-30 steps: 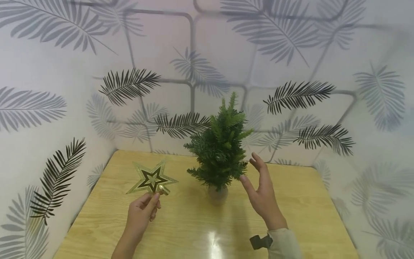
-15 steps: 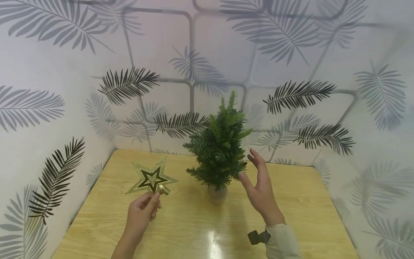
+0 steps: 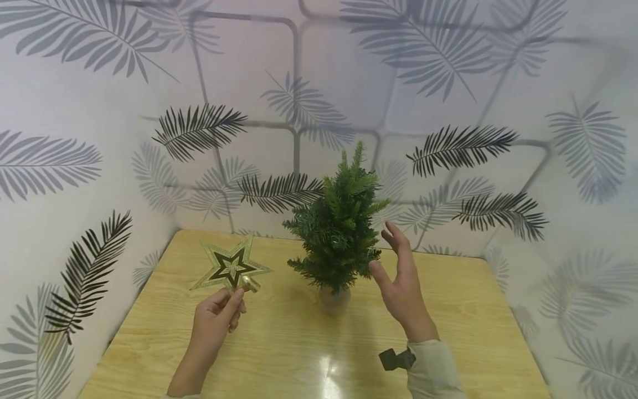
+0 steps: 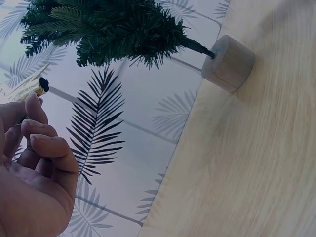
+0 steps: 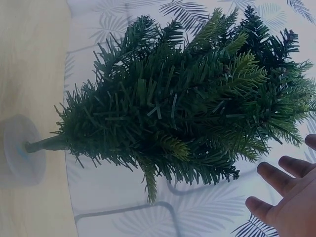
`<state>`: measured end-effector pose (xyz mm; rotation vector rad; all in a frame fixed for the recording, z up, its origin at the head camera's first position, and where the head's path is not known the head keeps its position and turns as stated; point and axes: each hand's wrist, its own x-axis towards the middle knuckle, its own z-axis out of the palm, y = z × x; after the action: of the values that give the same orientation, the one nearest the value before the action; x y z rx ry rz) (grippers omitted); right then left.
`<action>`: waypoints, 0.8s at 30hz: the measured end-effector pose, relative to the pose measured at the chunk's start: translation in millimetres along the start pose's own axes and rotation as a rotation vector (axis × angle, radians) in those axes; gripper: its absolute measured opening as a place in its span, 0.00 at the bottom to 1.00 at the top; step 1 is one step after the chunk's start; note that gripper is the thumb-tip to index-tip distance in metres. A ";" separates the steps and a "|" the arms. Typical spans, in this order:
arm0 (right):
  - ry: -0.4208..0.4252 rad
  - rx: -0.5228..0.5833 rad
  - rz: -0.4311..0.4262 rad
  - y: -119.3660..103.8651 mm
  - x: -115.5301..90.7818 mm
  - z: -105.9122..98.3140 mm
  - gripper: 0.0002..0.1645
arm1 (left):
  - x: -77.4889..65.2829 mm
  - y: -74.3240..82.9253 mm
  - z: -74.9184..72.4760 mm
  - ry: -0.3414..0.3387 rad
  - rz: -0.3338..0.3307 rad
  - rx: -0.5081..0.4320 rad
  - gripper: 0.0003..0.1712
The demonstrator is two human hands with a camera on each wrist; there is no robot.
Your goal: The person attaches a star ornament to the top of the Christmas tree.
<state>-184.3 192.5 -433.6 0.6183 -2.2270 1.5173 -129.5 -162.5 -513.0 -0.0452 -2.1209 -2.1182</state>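
My left hand (image 3: 217, 318) pinches a gold star tree topper (image 3: 232, 268) by its lower edge, beside the small gold tube at its base. In the left wrist view only the topper's tube end (image 4: 35, 88) shows clearly past the fingers. A small artificial Christmas tree (image 3: 344, 221) stands upright on the table, in a round wooden base (image 4: 229, 64). To the right of the tree is my right hand (image 3: 406, 288), its fingers spread and holding nothing. In the right wrist view the fingertips are close to the branches (image 5: 197, 98), with a gap between.
The light wood table (image 3: 279, 354) runs back to a wall (image 3: 344, 72) with a printed leaf pattern. Side walls close in at left and right. A dark strap (image 3: 396, 359) sits at the right sleeve's cuff.
My left hand has raised the star topper slightly and moved it a little left. My right hand has shifted slightly upward beside the tree. The tree stays in place.
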 end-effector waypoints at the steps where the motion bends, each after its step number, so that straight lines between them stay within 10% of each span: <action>1: 0.001 0.002 0.004 -0.7 -0.1 -0.1 0.42 | 0.1 1.1 0.3 0.000 0.006 -0.002 0.20; 24: 0.023 -0.008 -0.049 -16.0 22.0 5.4 0.53 | 19.4 26.3 10.9 -0.003 0.126 0.020 0.20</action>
<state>-194.1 179.1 -411.5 0.6453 -2.1838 1.4834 -146.3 -153.0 -484.5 -0.1751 -2.0814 -2.0267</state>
